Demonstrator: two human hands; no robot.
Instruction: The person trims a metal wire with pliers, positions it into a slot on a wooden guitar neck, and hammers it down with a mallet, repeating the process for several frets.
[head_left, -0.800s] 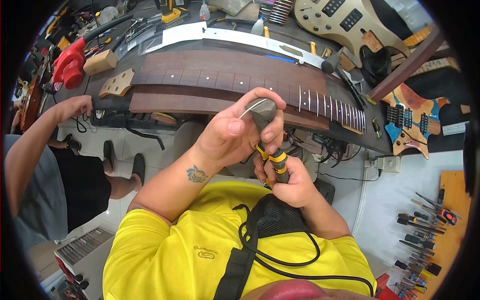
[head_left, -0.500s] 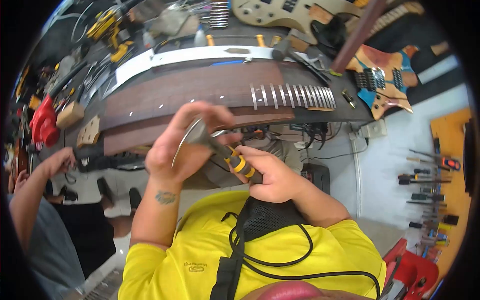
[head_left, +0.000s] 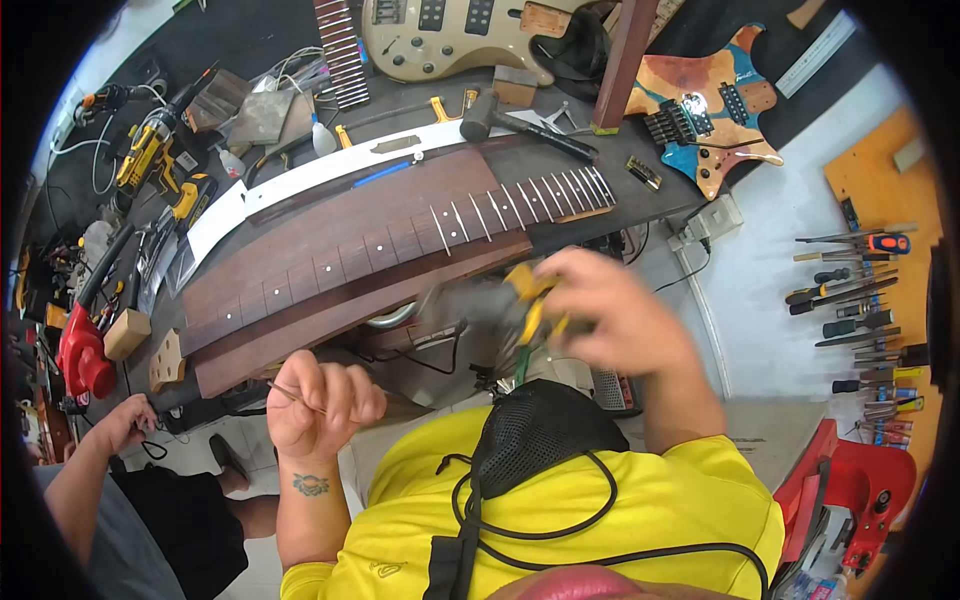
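My left hand [head_left: 325, 395] is closed with fingers curled at the front edge of the bench, pinching a thin piece of wire [head_left: 296, 398]. To the right, my right hand [head_left: 615, 315] grips yellow-and-black handled pliers [head_left: 532, 305]; motion smears their head. Behind both hands lies a dark wooden guitar fretboard [head_left: 350, 258] with white dots. Silver fret wires [head_left: 505, 208] cross its right part, and its left part shows bare slots.
A hammer [head_left: 482, 118], blue pen [head_left: 382, 176] and white strip [head_left: 300, 185] lie behind the fretboard. A yellow drill [head_left: 150, 155] sits back left; guitar bodies [head_left: 700, 110] lie back right. Tools hang on the orange board [head_left: 850, 180]. Another person's hand [head_left: 128, 420] is at left.
My hands have separated: the left moved down and left with the wire, the right moved right and up with the pliers. Before, the pliers' head was by the left hand. The view has shifted.
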